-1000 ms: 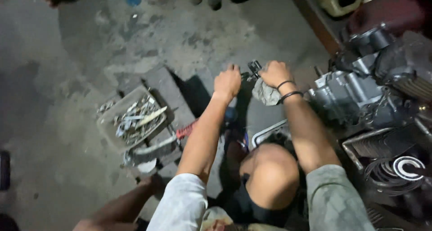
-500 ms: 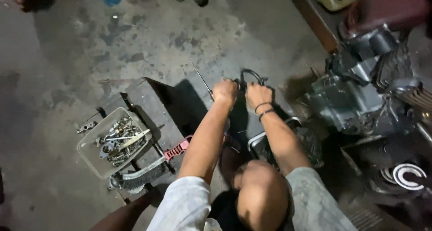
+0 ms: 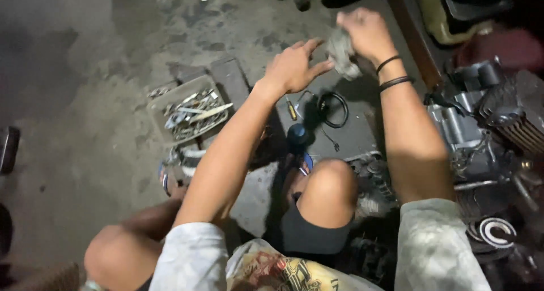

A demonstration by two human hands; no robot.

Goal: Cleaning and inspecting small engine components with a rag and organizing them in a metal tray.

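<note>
**wrench_dad:** So where's this at? The right hand (image 3: pixel 368 33) is up at about 1 o'clock, fingers clamped round a grey rag (image 3: pixel 343 54). The left hand (image 3: pixel 292 70) sits just beside it with the fingers spread and nothing in it, fingertips almost on the cloth.

**two_stroke_tom:** Looks like a wiping stage to me — just my guess. The engine (image 3: pixel 487 126) over at 3 o'clock is out in the open with its fins showing, and small bits lie below the hands: a black rubber ring (image 3: pixel 333 109), a little screwdriver (image 3: pixel 290 108) and a dark round cap (image 3: pixel 297 135). Plenty seems left to do, I can't see anything that looks finished.

**wrench_dad:** And the tools?

**two_stroke_tom:** A tray of loose metal tools (image 3: pixel 190 115) at 10 o'clock, well apart from the hands.

**wrench_dad:** Workspace?

**two_stroke_tom:** Bare concrete floor (image 3: pixel 90 98), stained and dusty — person's squatting right on it, knees up. Dim light, something yellow at 12 o'clock, too dark to tell what.
</note>
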